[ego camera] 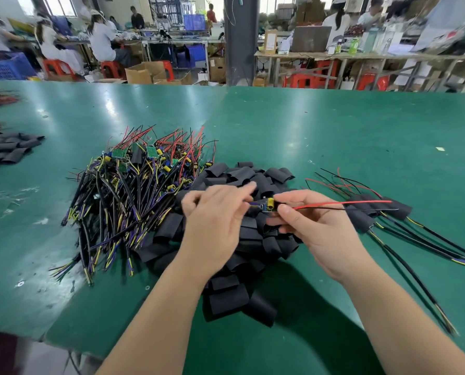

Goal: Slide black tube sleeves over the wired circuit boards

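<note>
A small circuit board (264, 205) with a yellow capacitor and red and black wires is held between my two hands above a heap of flat black tube sleeves (242, 239). My right hand (315, 226) pinches the board's right end, with the wires running off to the right. My left hand (215, 220) holds the board's left end, fingers partly spread. A big pile of bare wired circuit boards (134, 185) lies to the left. Several sleeved boards (375, 209) lie to the right.
The work surface is a green mat (334, 131). More black sleeves (6, 150) lie at the far left edge. Long black cables (429, 253) trail to the right. Behind the table people sit at other benches with red stools and boxes.
</note>
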Demonstrator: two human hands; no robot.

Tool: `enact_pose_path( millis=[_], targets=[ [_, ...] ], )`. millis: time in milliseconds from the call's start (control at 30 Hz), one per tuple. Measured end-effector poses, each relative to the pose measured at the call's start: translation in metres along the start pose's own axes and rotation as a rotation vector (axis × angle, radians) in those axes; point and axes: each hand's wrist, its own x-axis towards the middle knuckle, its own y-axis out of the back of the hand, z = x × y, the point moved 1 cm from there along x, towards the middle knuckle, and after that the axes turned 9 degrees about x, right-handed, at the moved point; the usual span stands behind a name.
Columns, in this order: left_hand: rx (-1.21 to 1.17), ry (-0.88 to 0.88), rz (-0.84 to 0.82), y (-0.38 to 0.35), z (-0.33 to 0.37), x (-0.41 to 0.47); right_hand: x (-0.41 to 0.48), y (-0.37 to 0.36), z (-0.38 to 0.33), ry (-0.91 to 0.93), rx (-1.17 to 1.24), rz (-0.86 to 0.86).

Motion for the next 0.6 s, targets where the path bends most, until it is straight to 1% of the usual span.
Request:
enact_pose_path(
  millis=[67,133,233,300,333,367,433,467,533,567,600],
  targets=[
    [-0.021,-0.07,-0.063,-0.004,0.006,0.0,-0.001,-0.004,0.001,0.005,-0.013,0.001],
    [-0.059,-0.092,-0.11,-0.007,0.007,0.001,-0.001,-0.005,0.001,0.013,0.001,0.034],
    [-0.034,-0.085,-0.101,-0.01,0.003,0.001,0.0,-0.006,0.001,-0.025,0.049,0.06],
    [0.021,-0.06,-0.049,-0.011,0.0,0.0,0.001,-0.007,0.007,-0.09,0.011,0.131],
    [0.043,-0.037,-0.019,-0.011,0.0,0.0,0.001,-0.008,0.01,-0.112,-0.1,0.17],
    [0.052,-0.004,0.005,-0.011,-0.001,-0.001,0.002,-0.008,0.014,-0.114,-0.299,0.179],
    [0.047,0.06,0.032,-0.01,-0.003,0.001,0.0,-0.01,0.02,-0.027,-0.768,0.07],
    [0.043,0.079,0.038,-0.01,-0.004,0.001,-0.002,-0.014,0.022,0.038,-0.915,-0.008],
    [0.04,0.093,0.037,-0.01,-0.005,0.001,-0.003,-0.02,0.029,0.109,-1.037,-0.152],
    [0.041,0.093,0.033,-0.01,-0.005,0.0,-0.003,-0.023,0.032,0.123,-1.066,-0.18],
    [0.042,0.092,0.027,-0.01,-0.005,0.0,-0.002,-0.027,0.034,0.139,-1.089,-0.17]
  ],
)
